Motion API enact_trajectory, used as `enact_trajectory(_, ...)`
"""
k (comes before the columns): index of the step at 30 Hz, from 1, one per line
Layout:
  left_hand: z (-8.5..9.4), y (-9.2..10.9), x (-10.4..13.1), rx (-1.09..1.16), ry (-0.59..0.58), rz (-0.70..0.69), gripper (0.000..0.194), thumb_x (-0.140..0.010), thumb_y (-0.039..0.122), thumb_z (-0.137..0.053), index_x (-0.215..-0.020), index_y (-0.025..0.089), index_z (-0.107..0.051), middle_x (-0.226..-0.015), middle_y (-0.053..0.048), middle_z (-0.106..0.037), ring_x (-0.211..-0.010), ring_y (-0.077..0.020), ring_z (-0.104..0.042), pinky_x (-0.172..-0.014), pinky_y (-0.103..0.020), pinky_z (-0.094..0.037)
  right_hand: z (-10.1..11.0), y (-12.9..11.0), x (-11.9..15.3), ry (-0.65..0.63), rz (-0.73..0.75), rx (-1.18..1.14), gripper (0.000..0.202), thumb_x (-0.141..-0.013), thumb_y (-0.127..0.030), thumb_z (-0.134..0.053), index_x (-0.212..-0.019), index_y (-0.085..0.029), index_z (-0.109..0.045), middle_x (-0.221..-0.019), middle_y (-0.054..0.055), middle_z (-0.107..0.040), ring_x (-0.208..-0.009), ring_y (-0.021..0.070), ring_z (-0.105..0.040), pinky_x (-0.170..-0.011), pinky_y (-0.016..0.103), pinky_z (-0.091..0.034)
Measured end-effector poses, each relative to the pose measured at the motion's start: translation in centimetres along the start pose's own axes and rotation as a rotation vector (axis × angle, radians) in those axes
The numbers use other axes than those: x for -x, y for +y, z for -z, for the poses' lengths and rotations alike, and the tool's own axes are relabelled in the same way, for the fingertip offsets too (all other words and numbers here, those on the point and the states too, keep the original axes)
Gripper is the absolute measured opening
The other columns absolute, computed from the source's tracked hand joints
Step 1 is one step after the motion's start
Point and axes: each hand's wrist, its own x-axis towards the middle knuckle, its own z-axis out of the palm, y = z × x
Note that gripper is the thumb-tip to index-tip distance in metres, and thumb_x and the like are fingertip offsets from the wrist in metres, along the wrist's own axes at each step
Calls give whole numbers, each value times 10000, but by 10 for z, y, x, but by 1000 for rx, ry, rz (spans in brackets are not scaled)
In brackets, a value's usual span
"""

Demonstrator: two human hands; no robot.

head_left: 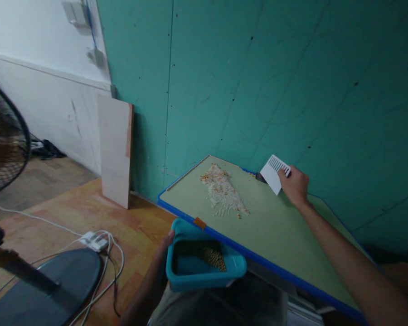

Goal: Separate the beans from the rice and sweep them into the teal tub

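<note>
Head view: at the right of the frame, the right hand (295,184) has its fingers closed on a white slotted scraper (271,178), held tilted over the far edge of a pale green tabletop (272,231) with a blue border. A small dark piece (260,177) shows just beside the scraper's left side. Near the frame's centre, a loose heap of pale grains (221,192) lies on the tabletop, with yellowish beans mixed in, most of them toward its upper end. At bottom centre, the left hand (162,256) holds a turquoise tub (204,283) by its left side, thumb at the rim, the other fingers hidden. The tub sits just below the tabletop's near edge, close to an orange patch (200,222), with round beans (215,259) gathered toward its right end. A fan (7,136) stands at far left; a pale board (114,149) leans upright against the green wall (224,68), upper left of centre.
</note>
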Motion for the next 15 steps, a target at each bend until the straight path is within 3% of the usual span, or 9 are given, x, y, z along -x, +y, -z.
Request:
enact_trajectory(7, -1, 6, -12, -45, -53, -57, 701, -786, 583, -695, -1319, 130, -653, -1138, -154, -804, -1209, -408, -674, -1094, -552, -472, -15, -31, -8, -66, -22, 92, 331, -908, -304, -484, -979, -83, -721, -912, 229, -742, -752, 277, -641, -689, 349, -376)
enact_trajectory(15, -4, 11, 22, -12, -123, -139, 634, -823, 556, -692, -1321, 166, -658, -1187, -129, -793, -1205, -387, -681, -1090, -542, -484, -25, -50, -3, -109, -7, 170, 373, -909, -298, -446, -993, -67, -727, -904, 244, -736, -787, 303, -652, -711, 375, -410)
